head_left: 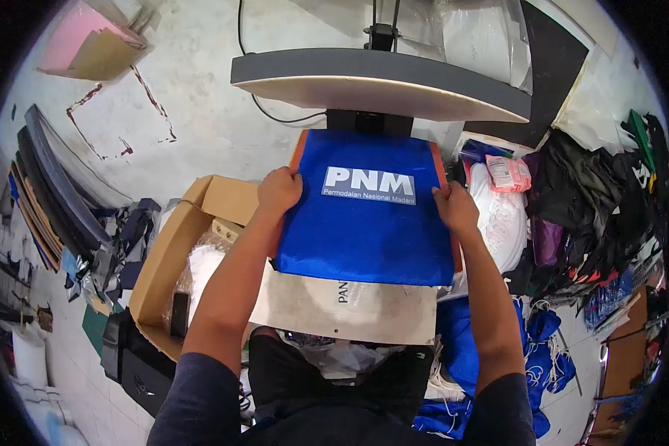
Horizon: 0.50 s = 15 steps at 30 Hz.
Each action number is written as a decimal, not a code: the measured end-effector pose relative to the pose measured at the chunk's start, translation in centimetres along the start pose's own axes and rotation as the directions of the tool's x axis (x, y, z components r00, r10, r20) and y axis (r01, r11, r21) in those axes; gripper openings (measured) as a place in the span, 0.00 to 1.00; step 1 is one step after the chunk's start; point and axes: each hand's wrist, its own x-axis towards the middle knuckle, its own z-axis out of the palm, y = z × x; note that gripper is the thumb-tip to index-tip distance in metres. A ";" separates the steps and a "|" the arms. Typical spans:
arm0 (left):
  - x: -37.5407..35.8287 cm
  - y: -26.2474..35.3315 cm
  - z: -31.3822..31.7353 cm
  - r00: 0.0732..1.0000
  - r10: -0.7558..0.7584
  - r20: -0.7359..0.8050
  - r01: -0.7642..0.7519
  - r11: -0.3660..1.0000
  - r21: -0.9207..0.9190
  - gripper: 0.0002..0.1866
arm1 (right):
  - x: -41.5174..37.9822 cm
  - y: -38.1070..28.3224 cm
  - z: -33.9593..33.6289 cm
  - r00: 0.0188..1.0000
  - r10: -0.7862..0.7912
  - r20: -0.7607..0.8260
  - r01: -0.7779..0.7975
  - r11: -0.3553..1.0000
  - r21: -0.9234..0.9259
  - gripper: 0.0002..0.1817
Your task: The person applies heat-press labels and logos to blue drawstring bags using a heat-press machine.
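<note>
A blue fabric piece (364, 238) lies flat on the orange-edged lower plate of a press, its printed white "PNM" label (369, 186) near the upper middle. My left hand (280, 189) pinches the fabric's left edge, fingers closed. At the right edge my right hand (456, 207) is closed on the same fabric, thumb on top. The press's upper plate (386, 85) is raised above and behind the fabric. A pale board (379, 308) with printed letters sticks out below the fabric, toward my lap.
An open cardboard box (154, 275) with plastic-wrapped contents stands at the left. Right of the press are white bundles (498, 223), a pink packet (508, 173) and piled dark fabric (572, 186). Blue drawstring bags (546, 357) lie at the lower right.
</note>
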 end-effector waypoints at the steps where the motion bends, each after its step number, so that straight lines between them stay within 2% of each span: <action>1: 0.6 0.3 -0.2 0.995 -0.034 0.089 0.034 0.999 -0.002 0.17 | 1.0 0.4 -0.4 0.967 0.181 0.180 -0.179 0.983 -0.031 0.19; 2: 1.1 0.6 -0.4 0.981 -0.067 0.182 0.068 0.998 0.001 0.18 | 1.8 1.5 0.1 0.966 0.182 0.182 -0.180 0.983 -0.030 0.19; 4: 2.9 -0.6 0.7 0.969 -0.109 0.222 0.113 0.993 -0.010 0.19 | 3.0 3.6 2.1 0.996 0.042 0.076 -0.051 0.992 0.116 0.14; 5: 3.2 -0.5 0.5 0.954 -0.147 0.262 0.158 0.987 -0.021 0.20 | 3.3 3.1 1.9 0.996 0.041 0.080 -0.050 0.992 0.116 0.14; 6: 3.5 -0.5 0.3 0.953 -0.151 0.262 0.162 0.987 -0.021 0.20 | 3.6 2.8 1.4 0.975 0.145 0.168 -0.181 0.958 0.222 0.14; 7: 3.8 -0.5 0.1 0.934 -0.170 0.314 0.209 0.973 -0.096 0.20 | 3.7 2.5 1.1 0.935 0.236 0.263 -0.314 0.897 0.312 0.16; 9: 4.1 -0.4 0.0 0.911 -0.182 0.369 0.258 0.952 -0.167 0.21 | 3.9 3.3 2.0 0.948 0.233 0.215 -0.294 0.900 0.321 0.18; 11: 4.1 -0.7 0.0 0.878 -0.184 0.442 0.353 0.872 -0.339 0.22 | 4.3 4.4 3.5 0.959 0.226 0.169 -0.271 0.904 0.330 0.19; 12: 4.2 -1.4 0.8 0.877 -0.186 0.442 0.356 0.871 -0.339 0.22 | 4.6 5.1 4.3 0.970 0.196 0.145 -0.236 0.908 0.347 0.21; 14: 4.2 -2.4 2.2 0.942 -0.209 0.262 0.290 0.899 -0.328 0.29 | 4.9 5.5 4.6 0.979 0.168 0.115 -0.199 0.910 0.363 0.23; 15: 3.7 -1.9 1.8 0.942 -0.207 0.265 0.291 0.898 -0.329 0.29 | 4.5 4.9 4.1 0.981 0.169 0.100 -0.191 0.934 0.302 0.23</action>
